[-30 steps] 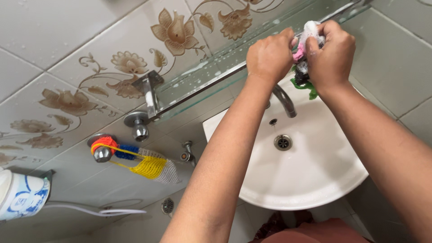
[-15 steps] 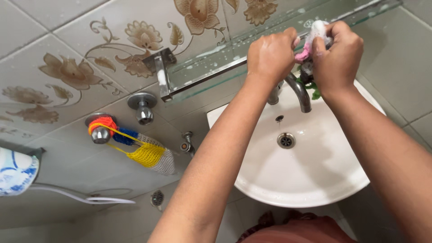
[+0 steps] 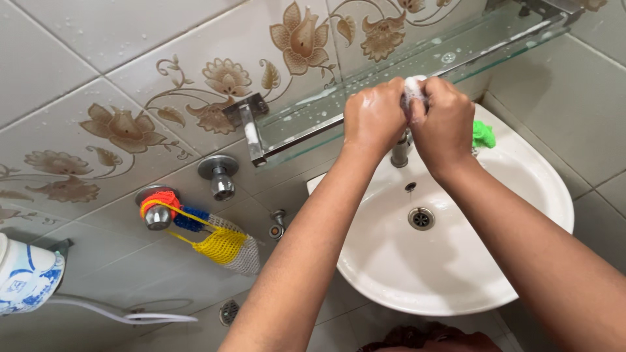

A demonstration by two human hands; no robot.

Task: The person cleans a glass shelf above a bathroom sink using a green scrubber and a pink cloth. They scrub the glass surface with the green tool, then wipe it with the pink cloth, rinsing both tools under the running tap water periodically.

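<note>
Left hand: the left hand (image 3: 373,117) is curled into a closed fist above the back of the basin, its fingers pressed onto a small white soapy wad (image 3: 413,87).
Right hand: the right hand (image 3: 445,121) is likewise closed, knuckle to knuckle with the left, clamping the same wad from the other side.
Soapy wad: only a small foamy white patch shows between the two fists; what it is made of cannot be told.
Green cloth: a bright green piece (image 3: 483,135) lies on the basin rim just beside the right hand, on its outer side.
Tap: the metal tap (image 3: 400,152) stands directly beneath the hands, partly hidden by them.
Basin: the white basin (image 3: 535,195) opens below both wrists; its drain (image 3: 421,218) is bare, with free room between the forearms.
Glass shelf: the front edge of the glass shelf (image 3: 306,124) runs just beyond the knuckles, very close to them; foam spots sit on it.
Shelf bracket: the metal bracket (image 3: 250,127) is well off the left hand's outer side.
Wall valves: two valves (image 3: 220,176) lie further that way, one carrying a hanging crocheted net (image 3: 218,241) in orange, blue and yellow.
</note>
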